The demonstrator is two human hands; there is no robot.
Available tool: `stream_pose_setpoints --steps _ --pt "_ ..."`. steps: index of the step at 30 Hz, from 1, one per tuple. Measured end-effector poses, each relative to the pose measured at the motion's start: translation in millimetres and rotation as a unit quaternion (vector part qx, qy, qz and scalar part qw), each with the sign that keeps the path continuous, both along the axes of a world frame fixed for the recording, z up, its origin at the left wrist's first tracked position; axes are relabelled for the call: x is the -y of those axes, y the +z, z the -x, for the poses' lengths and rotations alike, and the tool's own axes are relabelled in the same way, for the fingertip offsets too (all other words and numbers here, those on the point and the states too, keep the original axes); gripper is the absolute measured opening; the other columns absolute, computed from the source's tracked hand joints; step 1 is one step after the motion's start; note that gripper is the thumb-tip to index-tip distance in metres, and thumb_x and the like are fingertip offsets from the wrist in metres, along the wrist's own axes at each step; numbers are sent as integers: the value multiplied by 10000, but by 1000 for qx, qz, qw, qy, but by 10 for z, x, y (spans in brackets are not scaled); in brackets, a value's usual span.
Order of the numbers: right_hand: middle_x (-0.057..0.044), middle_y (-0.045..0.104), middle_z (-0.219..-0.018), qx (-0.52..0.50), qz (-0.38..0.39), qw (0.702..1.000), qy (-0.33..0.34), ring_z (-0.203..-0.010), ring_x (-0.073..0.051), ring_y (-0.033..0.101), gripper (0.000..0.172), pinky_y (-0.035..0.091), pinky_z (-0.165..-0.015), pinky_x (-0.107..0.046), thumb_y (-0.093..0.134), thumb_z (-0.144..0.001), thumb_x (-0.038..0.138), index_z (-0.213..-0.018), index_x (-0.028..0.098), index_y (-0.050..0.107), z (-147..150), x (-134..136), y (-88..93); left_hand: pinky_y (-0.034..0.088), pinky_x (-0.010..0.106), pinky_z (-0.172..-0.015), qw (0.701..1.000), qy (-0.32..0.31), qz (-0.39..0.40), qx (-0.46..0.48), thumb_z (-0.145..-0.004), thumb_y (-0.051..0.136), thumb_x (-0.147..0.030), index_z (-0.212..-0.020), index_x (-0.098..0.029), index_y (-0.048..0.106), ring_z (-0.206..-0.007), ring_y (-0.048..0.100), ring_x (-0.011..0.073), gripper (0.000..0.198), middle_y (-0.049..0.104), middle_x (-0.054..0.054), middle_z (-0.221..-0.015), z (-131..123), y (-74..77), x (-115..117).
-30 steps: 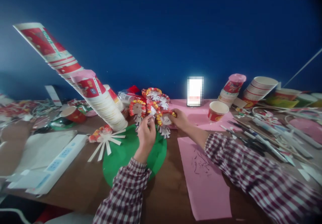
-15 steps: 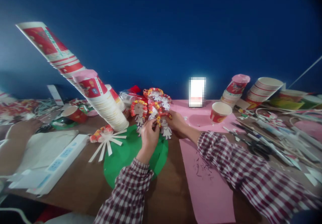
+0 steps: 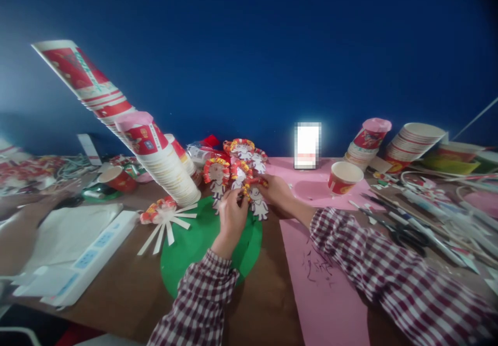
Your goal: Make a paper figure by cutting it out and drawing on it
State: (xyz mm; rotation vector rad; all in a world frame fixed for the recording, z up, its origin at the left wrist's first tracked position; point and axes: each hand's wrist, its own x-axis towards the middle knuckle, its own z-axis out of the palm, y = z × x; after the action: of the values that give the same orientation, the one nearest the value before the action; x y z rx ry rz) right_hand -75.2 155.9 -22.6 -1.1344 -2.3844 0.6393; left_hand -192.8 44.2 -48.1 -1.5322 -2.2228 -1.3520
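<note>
A white paper doll (image 3: 259,208) with a red and yellow frilled paper ring about its head is between my hands. My left hand (image 3: 233,212) is closed in a pinch at the left side of that frill. From the right, my right hand (image 3: 279,192) pinches the frill's right edge. Just behind are more white paper dolls with similar frills, one a frilled doll (image 3: 217,172) at left. Under my left hand lies a green paper circle (image 3: 206,252). White paper strips (image 3: 171,224) fan out from a frilled piece to its left. My fingertips are partly hidden.
A tall leaning stack of paper cups (image 3: 155,154) stands at left, by a white power strip (image 3: 89,258). Pink paper (image 3: 322,284), a single paper cup (image 3: 345,178), black scissors (image 3: 408,238) and pens are at right. Another person's arm (image 3: 23,216) rests at far left.
Both hands stay at the doll's frill with hardly any movement. The whole view has shifted slightly, so things appear a little lower. The other person's hand at left has moved slightly.
</note>
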Motion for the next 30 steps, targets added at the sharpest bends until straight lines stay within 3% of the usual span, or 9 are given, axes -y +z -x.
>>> stream_pose_setpoints --steps 6,11,15,18,23,30 --pt "-83 730 -919 -1 -5 1000 -13 -814 -238 672 322 432 -634 -264 524 -868 369 -1118 204 641 -113 11 62 514 332 -801 999 9 -38 -29 -809 554 -173 -980 -134 653 -804 630 186 202 664 95 -925 -1 56 25" --pt "-86 687 -1113 -48 -2 999 -5 -928 -221 663 398 478 -709 -276 542 -865 400 -1203 194 584 -304 -38 58 501 334 -817 997 11 -62 -52 -833 530 -182 -994 -148 646 -850 623 197 201 662 85 -906 5 73 47" --pt "-102 691 -1089 -68 -4 997 39 -896 -204 666 336 503 -740 -294 534 -876 324 -1159 158 607 -525 16 63 504 316 -780 997 23 -53 -48 -848 523 -203 -1019 -167 644 -846 629 191 213 656 78 -951 -42 95 64" --pt "-96 698 -1067 -20 -80 990 111 -958 -229 638 271 487 -835 -341 525 -881 264 -1103 168 648 -640 172 86 497 320 -803 997 28 -41 -67 -859 524 -217 -1032 -187 650 -895 622 200 216 655 70 -990 -67 113 76" --pt "-110 670 -1080 32 -178 953 241 -1056 -225 569 272 430 -961 -359 463 -910 153 -1112 137 645 -625 423 84 447 371 -937 989 -28 -9 -142 -838 583 -244 -1054 -192 663 -1015 576 233 237 633 80 -1044 -48 101 74" --pt "-114 646 -1060 97 -200 939 263 -1030 -218 534 249 442 -927 -347 451 -929 163 -1092 151 638 -561 459 19 465 362 -925 990 -40 29 -135 -813 594 -205 -1059 -198 664 -1022 575 236 256 617 84 -1088 -18 45 63"
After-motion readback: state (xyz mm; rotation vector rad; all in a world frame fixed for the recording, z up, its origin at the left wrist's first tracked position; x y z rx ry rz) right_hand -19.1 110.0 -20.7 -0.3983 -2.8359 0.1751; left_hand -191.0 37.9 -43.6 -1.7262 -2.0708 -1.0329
